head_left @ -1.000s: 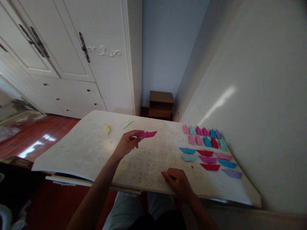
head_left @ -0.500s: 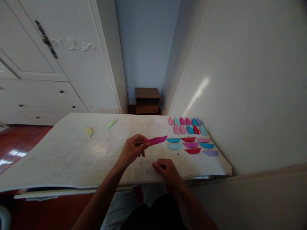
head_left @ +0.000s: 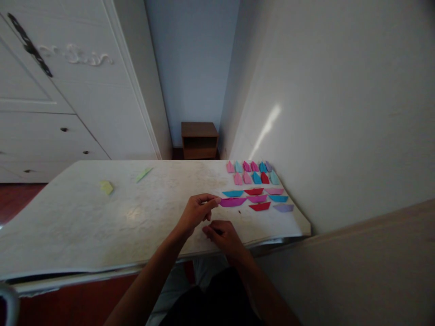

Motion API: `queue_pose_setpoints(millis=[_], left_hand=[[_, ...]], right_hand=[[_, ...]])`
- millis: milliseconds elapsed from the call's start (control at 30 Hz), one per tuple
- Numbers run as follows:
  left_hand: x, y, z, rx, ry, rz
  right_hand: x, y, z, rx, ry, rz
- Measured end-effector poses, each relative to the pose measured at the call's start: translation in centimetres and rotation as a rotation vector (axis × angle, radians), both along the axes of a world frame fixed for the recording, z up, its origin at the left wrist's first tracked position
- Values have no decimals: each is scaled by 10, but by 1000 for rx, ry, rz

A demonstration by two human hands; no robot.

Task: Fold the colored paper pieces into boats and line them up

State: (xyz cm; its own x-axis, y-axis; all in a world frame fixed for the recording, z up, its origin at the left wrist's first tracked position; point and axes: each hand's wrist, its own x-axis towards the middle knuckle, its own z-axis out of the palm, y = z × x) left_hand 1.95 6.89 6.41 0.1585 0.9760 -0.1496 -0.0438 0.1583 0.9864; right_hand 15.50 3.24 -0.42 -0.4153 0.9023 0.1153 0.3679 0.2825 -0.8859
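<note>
My left hand (head_left: 198,212) pinches one end of a magenta folded paper boat (head_left: 233,202) low over the white table (head_left: 84,222), at the left end of the rows of flat boats (head_left: 261,198). Just below it my right hand (head_left: 220,233) rests on the table with fingers curled around a small dark thing I cannot make out. Behind the flat boats stand two rows of small upright folded pieces (head_left: 252,172) in pink, blue and red, close to the wall.
A yellow folded paper (head_left: 106,186) and a light green one (head_left: 144,174) lie at the table's far left. White wardrobe doors and drawers (head_left: 54,104) stand behind. A small brown wooden stand (head_left: 199,139) sits in the corner. A pale wall (head_left: 340,113) borders the table's right side.
My left hand carried the magenta boat rightward and down to the left end of the flat boat rows. The view turned right; my right hand stayed near the table's front edge.
</note>
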Motion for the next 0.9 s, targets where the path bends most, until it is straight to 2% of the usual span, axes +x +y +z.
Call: queue_pose_setpoints(millis=[167,267,433,600,700,800,900], left_hand=[[15,0,-1,-18,1,-78],[19,1,-9,-28,103,-133],[19,9,-24,38,239,-151],[19,17,-32,-46,269,-206],[19,21,-38,-61,315,-195],[20,24,-42,-19,449,-168],[20,25,-42,108,607,-172]], right_hand=[[2,-1,0,-39,47,-7],[2,-1,3,-34,65,5],[2,-2,6,-4,79,17],[4,-2,4,11,108,21],[4,-2,4,39,117,34],[4,-2,5,73,107,34],[4,-2,6,102,91,28]])
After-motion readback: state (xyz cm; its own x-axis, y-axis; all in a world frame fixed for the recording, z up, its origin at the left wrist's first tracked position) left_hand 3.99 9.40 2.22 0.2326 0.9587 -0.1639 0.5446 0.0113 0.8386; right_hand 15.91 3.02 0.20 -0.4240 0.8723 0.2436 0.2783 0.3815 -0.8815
